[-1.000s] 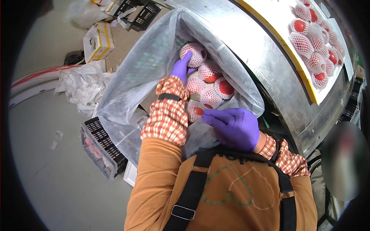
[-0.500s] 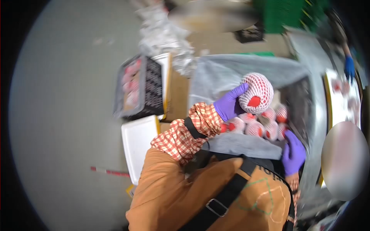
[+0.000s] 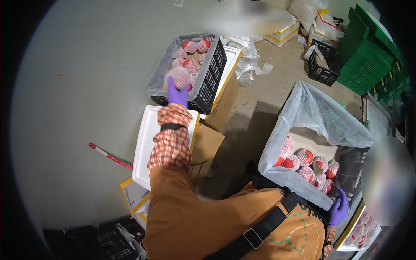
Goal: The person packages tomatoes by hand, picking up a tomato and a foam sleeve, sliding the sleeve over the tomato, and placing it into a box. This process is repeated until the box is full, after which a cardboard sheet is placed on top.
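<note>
My left hand (image 3: 177, 93), in a purple glove, is closed round a red fruit in a white foam net (image 3: 178, 77) at the near end of a lined black crate (image 3: 211, 71). Several netted red fruits (image 3: 190, 65) lie in that crate. At the right, my right hand (image 3: 339, 210), also purple-gloved, has its fingers stretched out at the near right corner of a second lined crate (image 3: 271, 147). More netted red fruits (image 3: 306, 174) sit in its near part, with bare cardboard behind them.
White lids (image 3: 145, 147) and cardboard boxes (image 3: 208, 149) stand beside the left crate. Green crates (image 3: 357, 52) are stacked at the upper right, near a small black crate (image 3: 320, 71). A box of netted fruits (image 3: 362, 229) lies at the lower right. Two patches are blurred.
The view has swung left. My left hand has carried the netted fruit from above the right crate to the left crate. My right hand remains by the right crate's near corner.
</note>
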The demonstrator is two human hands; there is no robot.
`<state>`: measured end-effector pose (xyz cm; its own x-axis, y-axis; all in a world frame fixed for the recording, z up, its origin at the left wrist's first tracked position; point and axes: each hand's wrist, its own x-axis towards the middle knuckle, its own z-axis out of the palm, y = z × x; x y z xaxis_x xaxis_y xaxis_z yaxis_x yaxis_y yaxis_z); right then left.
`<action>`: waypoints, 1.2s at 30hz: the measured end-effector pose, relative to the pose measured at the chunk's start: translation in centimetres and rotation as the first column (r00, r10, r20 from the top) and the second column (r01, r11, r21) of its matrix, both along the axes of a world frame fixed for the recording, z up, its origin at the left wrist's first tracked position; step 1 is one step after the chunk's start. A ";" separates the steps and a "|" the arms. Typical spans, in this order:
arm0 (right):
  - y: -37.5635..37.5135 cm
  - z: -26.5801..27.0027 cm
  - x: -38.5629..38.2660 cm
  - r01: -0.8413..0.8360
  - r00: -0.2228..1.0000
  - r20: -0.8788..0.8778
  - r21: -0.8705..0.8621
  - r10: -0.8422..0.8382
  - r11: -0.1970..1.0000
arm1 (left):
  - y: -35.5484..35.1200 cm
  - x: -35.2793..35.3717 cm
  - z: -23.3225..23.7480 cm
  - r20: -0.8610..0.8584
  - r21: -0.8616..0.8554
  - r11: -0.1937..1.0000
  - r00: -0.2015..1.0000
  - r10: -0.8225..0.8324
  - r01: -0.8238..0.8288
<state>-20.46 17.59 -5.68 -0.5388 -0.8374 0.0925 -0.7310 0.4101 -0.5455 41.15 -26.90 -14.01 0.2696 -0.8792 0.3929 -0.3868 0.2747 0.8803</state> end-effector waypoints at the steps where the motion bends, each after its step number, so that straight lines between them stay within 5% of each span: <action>1: 0.0 0.1 -0.2 0.001 1.000 -0.010 0.008 -0.001 1.000 | -0.3 1.6 1.6 0.103 0.086 0.995 0.994 0.039 -0.048; 2: 0.0 -0.2 -0.4 -0.017 1.000 -0.001 -0.001 0.017 1.000 | -1.0 2.5 2.0 0.097 0.093 0.995 0.995 0.031 -0.040; 3: 0.1 -0.4 -0.5 -0.022 1.000 0.009 -0.008 0.022 1.000 | -2.2 2.6 2.2 -0.235 0.111 0.991 0.967 0.098 -0.074; 4: 0.1 -0.9 -0.6 -0.003 0.999 0.051 -0.055 0.006 0.998 | -3.1 2.0 1.8 -0.535 0.155 0.984 0.830 0.158 -0.087; 6: -0.8 0.4 0.6 0.048 0.998 -0.044 -0.007 -0.049 0.999 | -3.9 -4.1 6.3 -0.872 0.329 0.940 0.411 0.265 0.093; 7: -1.1 0.9 1.0 0.066 0.998 0.005 -0.019 -0.066 0.998 | -6.0 -4.3 4.2 -0.920 -0.198 0.725 0.130 -0.369 0.660; 8: -1.6 1.5 1.5 0.070 0.998 0.009 -0.042 -0.070 0.997 | -8.5 -5.8 1.7 -0.610 -0.647 0.060 -0.468 -0.640 0.760; 9: -1.7 1.4 1.5 0.076 0.996 0.048 -0.076 -0.073 0.994 | -6.2 -11.1 4.1 -0.829 -0.326 0.460 -0.016 -0.559 0.826; 10: -1.8 2.0 1.8 0.102 0.994 0.038 -0.057 -0.100 0.993 | -2.5 -15.2 9.3 -0.841 0.072 0.744 0.441 -0.313 0.665; 16: -0.7 1.3 1.3 0.065 0.996 -0.029 -0.341 -0.080 0.938 | 9.6 -35.8 18.6 -0.702 0.245 0.076 0.231 -0.673 0.967; 18: -0.3 1.3 1.1 0.081 0.994 0.107 -0.472 -0.034 0.878 | 13.1 -41.5 19.0 -0.683 0.307 -0.191 0.076 -0.727 0.932; 22: 0.6 1.4 0.6 0.115 0.983 0.180 -0.527 -0.022 0.842 | 18.2 -51.5 14.6 -0.527 0.520 -0.406 -0.092 -0.845 0.752; 24: 1.1 1.7 0.0 0.055 0.991 0.134 -0.523 0.018 0.851 | 19.1 -56.4 8.1 -0.348 0.568 -0.381 -0.206 -0.914 0.730; 26: 1.6 1.7 -0.4 0.049 0.980 0.186 -0.553 0.066 0.831 | 21.0 -59.9 3.7 -0.046 0.723 -0.182 -0.216 -0.975 0.666; 27: 1.8 1.8 -0.5 0.058 0.978 0.199 -0.553 0.064 0.831 | 22.1 -61.2 0.9 -0.049 0.732 -0.183 -0.218 -0.975 0.656; 29: 2.1 1.7 -0.9 -0.003 0.970 0.197 -0.568 0.140 0.823 | 24.0 -63.0 -3.9 0.445 0.598 0.080 -0.248 -0.860 0.797; 32: 2.1 2.1 -1.7 -0.173 0.979 0.040 -0.355 0.200 0.919 | 25.8 -65.2 -6.8 0.492 0.755 0.179 -0.365 -0.790 0.630; 34: 2.0 1.3 -1.4 -0.184 0.982 -0.029 -0.345 0.186 0.921 | 24.6 -65.7 -8.7 0.483 0.750 0.180 -0.340 -0.807 0.637; 36: 2.0 0.8 -0.9 -0.181 0.983 -0.094 -0.369 0.157 0.912 | 22.7 -65.5 -8.9 0.314 0.751 -0.020 -0.384 -0.868 0.659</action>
<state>-21.35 19.56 -4.93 -0.3758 -0.8127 0.4453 -0.8080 0.0521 -0.5868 -24.31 -4.16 -22.92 -0.9372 -0.0217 -0.3481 -0.2391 0.7665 0.5960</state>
